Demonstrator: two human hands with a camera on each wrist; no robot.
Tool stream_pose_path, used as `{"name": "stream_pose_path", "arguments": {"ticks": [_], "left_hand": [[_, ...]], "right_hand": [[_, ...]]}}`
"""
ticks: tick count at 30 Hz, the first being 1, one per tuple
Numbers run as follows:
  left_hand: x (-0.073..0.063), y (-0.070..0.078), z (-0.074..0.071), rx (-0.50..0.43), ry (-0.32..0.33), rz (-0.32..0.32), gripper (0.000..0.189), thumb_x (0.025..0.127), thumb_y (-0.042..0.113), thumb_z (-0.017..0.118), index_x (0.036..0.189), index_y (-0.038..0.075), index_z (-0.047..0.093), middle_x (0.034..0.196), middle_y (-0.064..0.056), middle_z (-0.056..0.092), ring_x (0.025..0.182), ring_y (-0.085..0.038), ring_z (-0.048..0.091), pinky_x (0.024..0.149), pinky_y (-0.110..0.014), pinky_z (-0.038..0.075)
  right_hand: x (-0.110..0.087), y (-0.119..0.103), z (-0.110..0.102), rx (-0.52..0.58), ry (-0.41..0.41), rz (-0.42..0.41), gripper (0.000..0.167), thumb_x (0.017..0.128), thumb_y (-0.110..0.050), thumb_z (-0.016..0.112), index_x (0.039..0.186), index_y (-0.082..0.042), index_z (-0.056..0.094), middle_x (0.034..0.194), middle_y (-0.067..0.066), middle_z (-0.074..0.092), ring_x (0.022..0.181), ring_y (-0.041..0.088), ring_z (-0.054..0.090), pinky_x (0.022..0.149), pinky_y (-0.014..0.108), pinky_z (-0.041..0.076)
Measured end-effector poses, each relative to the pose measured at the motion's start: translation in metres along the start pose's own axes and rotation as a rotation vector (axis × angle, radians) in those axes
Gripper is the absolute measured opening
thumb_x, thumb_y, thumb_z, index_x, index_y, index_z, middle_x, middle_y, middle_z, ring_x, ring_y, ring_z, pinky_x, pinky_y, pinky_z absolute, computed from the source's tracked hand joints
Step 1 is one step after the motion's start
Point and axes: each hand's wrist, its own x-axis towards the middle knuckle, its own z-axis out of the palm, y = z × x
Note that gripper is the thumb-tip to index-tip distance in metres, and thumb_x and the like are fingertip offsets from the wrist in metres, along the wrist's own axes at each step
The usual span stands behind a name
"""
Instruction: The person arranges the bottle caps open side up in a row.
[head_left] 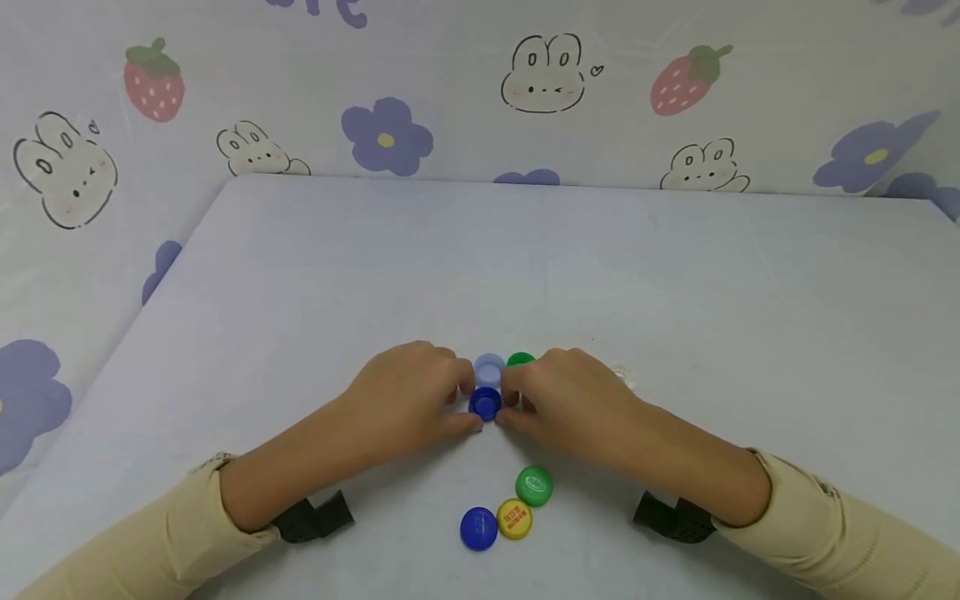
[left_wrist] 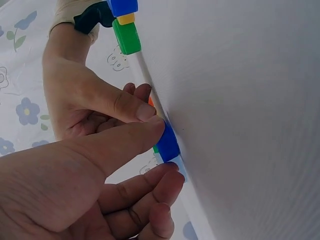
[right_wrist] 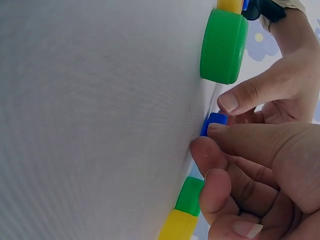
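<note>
Between both hands a dark blue bottle cap (head_left: 486,404) lies hollow side up on the white table. The left hand (head_left: 408,392) holds its left side, thumb at the near edge and forefinger at the far edge. From the opposite side the right hand (head_left: 581,396) holds the same cap with thumb and forefinger. Just beyond it, touching, is a light blue cap (head_left: 490,368). A green cap (head_left: 521,359) sits beside that one, partly covered by the right hand. Past the green one, the right wrist view shows a yellow cap (right_wrist: 177,225), hidden from the head view.
Nearer the person, a green cap (head_left: 534,486), a yellow cap (head_left: 515,518) with red print and a blue cap (head_left: 478,529) lie top side up in a touching row. Something clear (head_left: 622,375) lies behind the right wrist. A patterned cloth (head_left: 450,67) hangs behind the table.
</note>
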Motion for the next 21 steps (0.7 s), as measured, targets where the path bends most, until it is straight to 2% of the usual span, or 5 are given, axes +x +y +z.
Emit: {"name": "stream_pose_path", "arguments": {"ticks": [8,21], "left_hand": [[-0.001,-0.0009,-0.0005,-0.004,-0.002,-0.016,0.027,0.086,0.036,0.084,0.094,0.012,0.076,0.076,0.007,0.063,0.073,-0.012,0.055,0.064,-0.028,0.047],[-0.0009,-0.0009,-0.0016,-0.003,-0.019,0.004,0.024,0.088,0.031,0.083,0.095,0.009,0.076,0.066,0.007,0.054,0.067,-0.012,0.05,0.058,-0.026,0.04]], "right_hand": [[0.0016,-0.0001,-0.0001,0.01,-0.002,-0.006,0.012,0.088,-0.013,0.081,0.079,-0.011,0.074,0.062,-0.01,0.058,0.054,0.003,0.048,0.052,0.021,0.04],[0.0022,-0.0003,0.0002,0.02,-0.022,-0.009,0.009,0.089,-0.014,0.08,0.082,-0.01,0.076,0.062,-0.01,0.058,0.053,0.002,0.048,0.051,0.021,0.041]]}}
